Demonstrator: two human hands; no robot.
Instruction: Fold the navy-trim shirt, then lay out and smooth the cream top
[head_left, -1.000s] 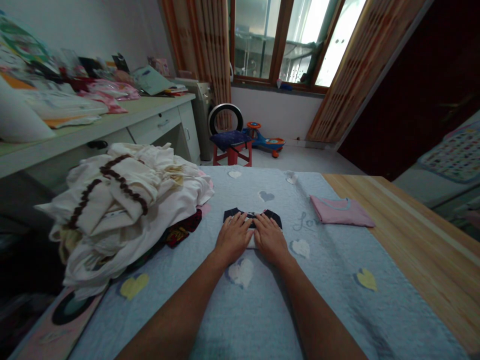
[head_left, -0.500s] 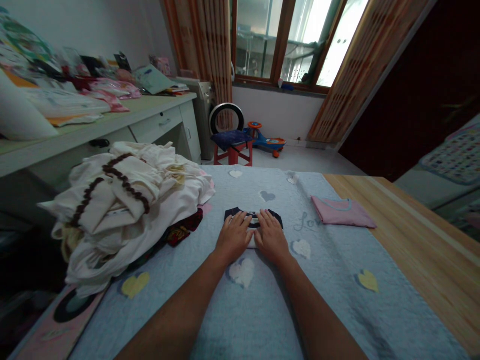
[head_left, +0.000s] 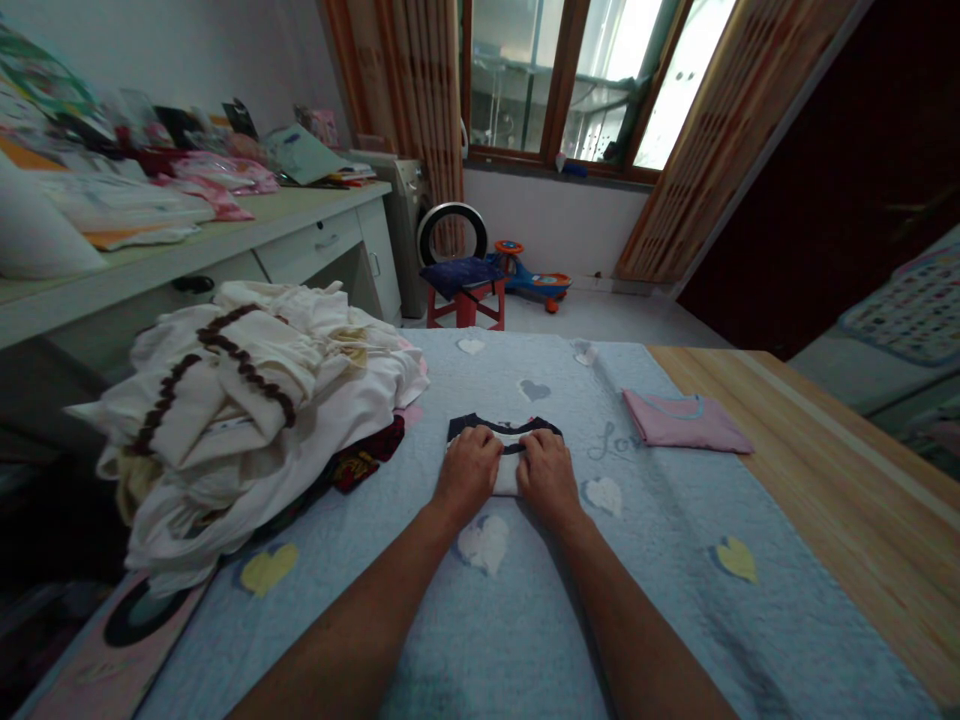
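A small folded shirt [head_left: 508, 480], white with a dark collar and dark shoulder parts, lies on the light blue heart-patterned cloth [head_left: 645, 620] in front of me. On its left side, my left hand [head_left: 469, 470] has its fingers curled over the fabric just below the collar. My right hand [head_left: 548, 474] does the same on the other side, fingers bent and closed on the shirt. White fabric shows between the two hands. The fingertips are partly hidden from this angle.
A folded pink shirt [head_left: 690, 422] lies to the right, across the cloth's edge and the wooden tabletop [head_left: 817, 440]. Left stands a heap of white clothes [head_left: 322, 390] with brown trim. A red stool [head_left: 466, 305] and a blue ride-on toy [head_left: 532, 280] are beyond the table.
Both hands have gone from lying flat with fingers stretched over the shirt to curled fingers drawn back toward me. More of the dark collar and the white front shows.
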